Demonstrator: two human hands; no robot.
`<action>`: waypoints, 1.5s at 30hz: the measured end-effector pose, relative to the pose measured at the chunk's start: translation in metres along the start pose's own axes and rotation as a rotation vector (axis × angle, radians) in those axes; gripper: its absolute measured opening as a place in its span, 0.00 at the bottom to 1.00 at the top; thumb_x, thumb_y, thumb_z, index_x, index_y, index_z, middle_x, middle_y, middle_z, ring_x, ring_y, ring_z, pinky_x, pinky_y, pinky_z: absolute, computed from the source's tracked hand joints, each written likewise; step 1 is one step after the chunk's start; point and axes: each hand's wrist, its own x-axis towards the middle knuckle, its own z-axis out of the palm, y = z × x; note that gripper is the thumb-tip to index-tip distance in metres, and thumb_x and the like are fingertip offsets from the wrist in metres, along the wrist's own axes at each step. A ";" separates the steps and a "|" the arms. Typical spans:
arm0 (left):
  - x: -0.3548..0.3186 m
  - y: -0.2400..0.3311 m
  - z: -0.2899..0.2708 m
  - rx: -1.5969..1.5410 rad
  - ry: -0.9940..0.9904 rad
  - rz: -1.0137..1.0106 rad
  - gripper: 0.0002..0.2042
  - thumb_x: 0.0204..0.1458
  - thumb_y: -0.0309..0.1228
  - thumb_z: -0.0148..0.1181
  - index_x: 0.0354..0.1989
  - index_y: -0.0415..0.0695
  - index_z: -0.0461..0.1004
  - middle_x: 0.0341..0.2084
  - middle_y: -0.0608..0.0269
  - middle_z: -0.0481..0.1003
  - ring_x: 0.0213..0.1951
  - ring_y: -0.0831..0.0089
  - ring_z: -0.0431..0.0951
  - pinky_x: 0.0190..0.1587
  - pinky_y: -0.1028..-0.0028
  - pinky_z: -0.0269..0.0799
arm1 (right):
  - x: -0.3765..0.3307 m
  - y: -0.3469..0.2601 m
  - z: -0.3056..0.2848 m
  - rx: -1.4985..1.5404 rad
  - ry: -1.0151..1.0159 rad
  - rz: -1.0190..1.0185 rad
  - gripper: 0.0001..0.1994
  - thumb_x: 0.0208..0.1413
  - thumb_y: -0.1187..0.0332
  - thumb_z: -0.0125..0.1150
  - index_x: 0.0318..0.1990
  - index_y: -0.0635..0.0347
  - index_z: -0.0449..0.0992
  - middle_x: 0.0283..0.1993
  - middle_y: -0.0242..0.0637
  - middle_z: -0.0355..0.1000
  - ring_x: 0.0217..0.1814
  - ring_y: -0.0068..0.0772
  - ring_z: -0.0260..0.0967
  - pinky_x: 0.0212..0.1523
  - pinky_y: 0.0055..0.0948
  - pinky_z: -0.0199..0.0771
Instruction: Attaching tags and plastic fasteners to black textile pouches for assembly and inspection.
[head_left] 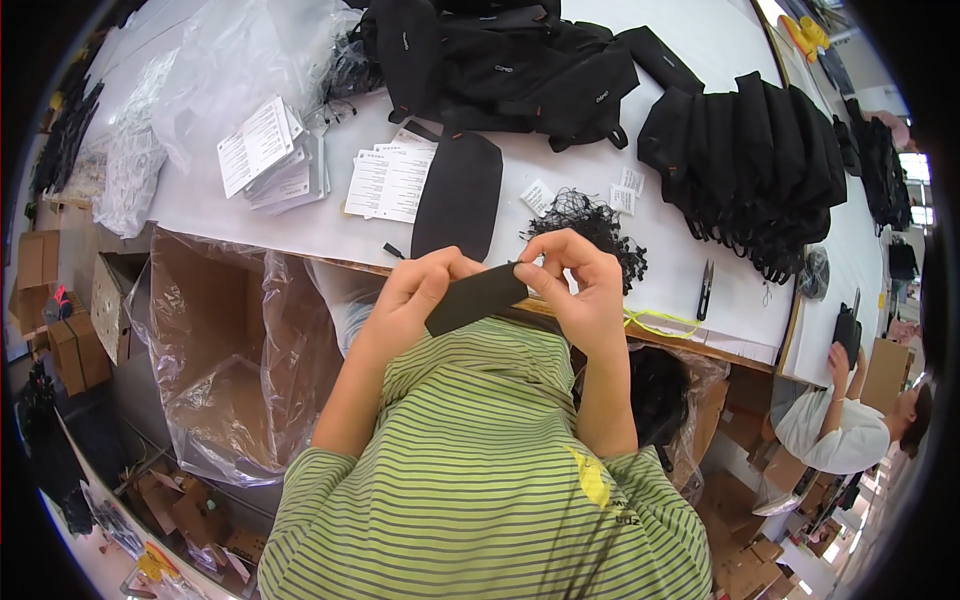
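In front of my body, both hands hold a small flat black pouch (476, 300), tilted over the table's near edge. My left hand (418, 290) grips its left end with curled fingers. My right hand (575, 285) pinches the upper right corner between thumb and fingertips. Just beyond, a larger black pouch (457, 200) lies flat, partly over printed white cards (385, 185). A tangle of black cords (600, 230) lies behind my right hand, with small white labels (627, 190) beside it. Thread snips (706, 290) rest to the right.
Black pouches are heaped at the back (510, 70) and in a row (745, 160) at right. Left are stacked cards (270, 155) and clear plastic (240, 60). A yellow cord (660, 325) lies at the edge. Below stands a plastic-lined carton (205, 330). A co-worker (835, 430) handles something black.
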 end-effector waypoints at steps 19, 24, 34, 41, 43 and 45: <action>0.009 -0.023 -0.001 -0.177 -0.191 -0.161 0.06 0.55 0.27 0.56 0.38 0.38 0.74 0.37 0.66 0.73 0.39 0.80 0.73 0.44 0.79 0.67 | -0.004 0.002 -0.011 -0.189 -0.262 0.017 0.06 0.43 0.74 0.68 0.29 0.60 0.76 0.16 0.27 0.58 0.18 0.17 0.50 0.21 0.20 0.51; 0.009 -0.024 -0.001 -0.081 -0.139 -0.203 0.07 0.55 0.30 0.57 0.35 0.38 0.73 0.31 0.69 0.73 0.36 0.82 0.73 0.43 0.79 0.67 | -0.006 0.007 -0.007 -0.173 -0.244 0.035 0.05 0.45 0.74 0.67 0.29 0.61 0.76 0.16 0.27 0.59 0.18 0.17 0.51 0.21 0.20 0.54; 0.045 -0.015 -0.002 0.169 0.076 -0.003 0.05 0.52 0.27 0.58 0.31 0.38 0.73 0.25 0.67 0.73 0.29 0.81 0.71 0.35 0.79 0.67 | -0.003 0.024 -0.004 0.093 -0.125 0.173 0.04 0.53 0.72 0.60 0.32 0.64 0.73 0.21 0.24 0.67 0.20 0.12 0.58 0.22 0.16 0.56; 0.132 -0.054 -0.059 0.749 0.620 -0.140 0.15 0.49 0.40 0.63 0.32 0.38 0.74 0.23 0.60 0.75 0.27 0.69 0.75 0.33 0.70 0.69 | -0.006 0.046 -0.002 0.102 -0.075 0.225 0.05 0.54 0.71 0.60 0.32 0.62 0.73 0.19 0.21 0.65 0.20 0.09 0.56 0.21 0.15 0.52; 0.143 -0.056 -0.060 0.868 0.598 -0.180 0.16 0.46 0.40 0.66 0.31 0.37 0.75 0.21 0.62 0.73 0.23 0.75 0.71 0.30 0.75 0.66 | -0.005 0.054 0.000 0.254 0.035 0.223 0.04 0.55 0.72 0.59 0.34 0.62 0.72 0.19 0.21 0.63 0.20 0.09 0.54 0.21 0.15 0.50; 0.150 -0.072 -0.067 0.810 0.635 -0.036 0.16 0.46 0.40 0.66 0.30 0.37 0.74 0.22 0.61 0.74 0.25 0.71 0.72 0.31 0.72 0.67 | -0.003 0.059 0.001 0.304 0.077 0.226 0.04 0.56 0.72 0.58 0.35 0.62 0.71 0.19 0.22 0.63 0.20 0.09 0.53 0.20 0.15 0.50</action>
